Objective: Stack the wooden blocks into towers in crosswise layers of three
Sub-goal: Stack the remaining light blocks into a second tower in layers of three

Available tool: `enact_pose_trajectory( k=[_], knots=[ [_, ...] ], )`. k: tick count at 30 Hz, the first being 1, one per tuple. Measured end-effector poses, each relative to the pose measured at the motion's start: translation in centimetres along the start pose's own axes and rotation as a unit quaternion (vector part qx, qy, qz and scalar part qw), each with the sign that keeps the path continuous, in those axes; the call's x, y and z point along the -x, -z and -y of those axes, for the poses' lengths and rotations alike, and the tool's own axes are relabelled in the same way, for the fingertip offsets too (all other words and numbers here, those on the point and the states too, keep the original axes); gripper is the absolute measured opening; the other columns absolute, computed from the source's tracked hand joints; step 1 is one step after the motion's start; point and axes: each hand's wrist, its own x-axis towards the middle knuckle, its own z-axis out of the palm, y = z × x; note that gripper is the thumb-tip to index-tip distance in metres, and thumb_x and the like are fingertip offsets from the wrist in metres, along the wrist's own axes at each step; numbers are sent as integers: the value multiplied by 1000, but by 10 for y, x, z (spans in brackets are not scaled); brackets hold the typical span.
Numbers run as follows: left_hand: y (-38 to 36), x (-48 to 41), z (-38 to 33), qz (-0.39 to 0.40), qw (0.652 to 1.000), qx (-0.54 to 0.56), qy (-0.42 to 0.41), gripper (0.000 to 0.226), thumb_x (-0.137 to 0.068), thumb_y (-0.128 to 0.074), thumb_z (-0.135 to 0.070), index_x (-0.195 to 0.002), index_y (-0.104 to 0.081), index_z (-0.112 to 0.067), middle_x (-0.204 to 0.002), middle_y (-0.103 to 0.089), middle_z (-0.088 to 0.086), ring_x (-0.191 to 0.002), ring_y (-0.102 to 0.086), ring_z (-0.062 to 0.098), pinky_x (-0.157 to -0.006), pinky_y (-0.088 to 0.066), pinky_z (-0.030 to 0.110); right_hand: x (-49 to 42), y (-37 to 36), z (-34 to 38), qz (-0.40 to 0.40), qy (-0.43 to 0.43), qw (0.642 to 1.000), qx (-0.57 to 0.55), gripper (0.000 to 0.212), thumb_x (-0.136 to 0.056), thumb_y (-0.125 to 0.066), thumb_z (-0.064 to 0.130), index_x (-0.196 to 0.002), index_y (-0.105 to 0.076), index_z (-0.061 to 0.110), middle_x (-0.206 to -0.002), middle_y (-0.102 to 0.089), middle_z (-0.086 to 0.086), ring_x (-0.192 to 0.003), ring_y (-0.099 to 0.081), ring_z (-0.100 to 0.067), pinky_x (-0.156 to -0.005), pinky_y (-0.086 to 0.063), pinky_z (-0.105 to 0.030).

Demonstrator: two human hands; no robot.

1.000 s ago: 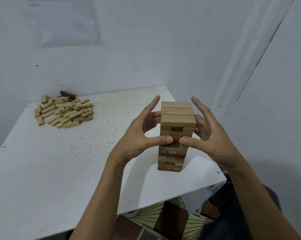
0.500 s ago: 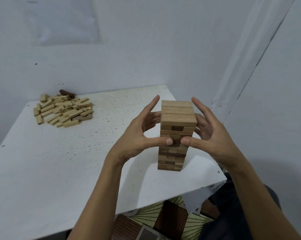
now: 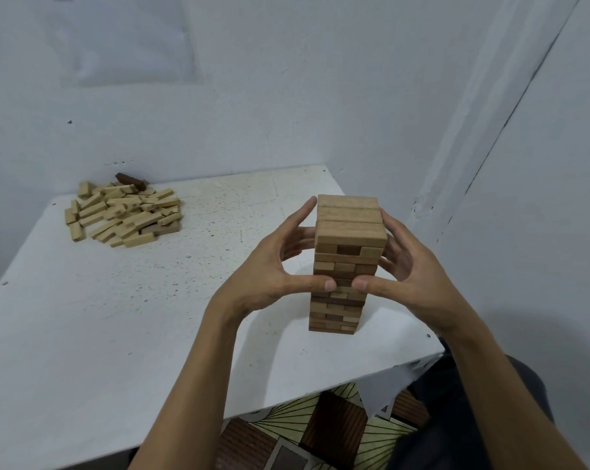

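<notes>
One tower (image 3: pixel 349 232) of light and dark brown wooden blocks stands right of centre, near the white table's (image 3: pixel 117 317) lower right edge, its top layer three blocks side by side. The left hand (image 3: pixel 273 266) and right hand (image 3: pixel 412 269) bracket it (fingers spread, nearly straight, against its sides; thumb tips on its front). One loose block pile (image 3: pixel 124 212) lies upper left.

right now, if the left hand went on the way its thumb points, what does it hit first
Probably the right hand thumb: it faces the left hand thumb tip to tip across the tower front, a small gap between; depth is unclear.
</notes>
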Motion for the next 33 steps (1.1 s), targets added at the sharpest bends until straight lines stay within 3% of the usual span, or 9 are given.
enact_pose_trajectory(
  k=[11, 20, 25, 29, 33],
  knots=[
    [-1, 1, 9, 17, 1000, -3, 9, 108, -71, -88, -22, -156, -22, -37, -139, -58, -5, -132, -52, 15, -116, -34, 48, 2, -1, -10, 13, -25, 999, 37, 106, -65, -86, 42, -153, -27, 34, -134, -59, 16, -130, -52, -8, -113, -38, -50],
    [-4, 3, 22, 23, 999, -18, 34, 107, -69, -88, -29, -155, -25, -34, -139, -58, -9, -132, -51, 11, -117, -34, 48, 8, -3, -27, 30, -46, 996, 74, 93, -72, -87, 24, -149, -35, 29, -131, -61, 13, -130, -52, -9, -114, -36, -49],
    [-8, 6, 34, 35, 998, -32, 49, 104, -69, -88, -31, -154, -28, -32, -137, -59, -9, -132, -50, 12, -115, -34, 52, 10, -5, -36, 46, -59, 992, 105, 95, -69, -87, 41, -148, -34, 38, -135, -57, 18, -135, -45, -6, -113, -35, -54],
    [-12, 9, 43, 37, 996, -46, 60, 101, -70, -89, -29, -153, -30, -33, -137, -59, -10, -133, -48, 9, -115, -34, 52, 13, -7, -46, 58, -70, 988, 126, 98, -70, -88, 42, -150, -30, 42, -136, -53, 24, -134, -42, 0, -114, -35, -49],
    [-16, 11, 52, 50, 993, -69, 78, 101, -68, -89, -32, -151, -32, -36, -138, -56, -15, -135, -44, 6, -115, -32, 52, 14, -10, -56, 66, -80, 983, 153, 104, -66, -84, 55, -151, -25, 45, -141, -49, 22, -134, -40, 3, -114, -36, -46]
  ],
)
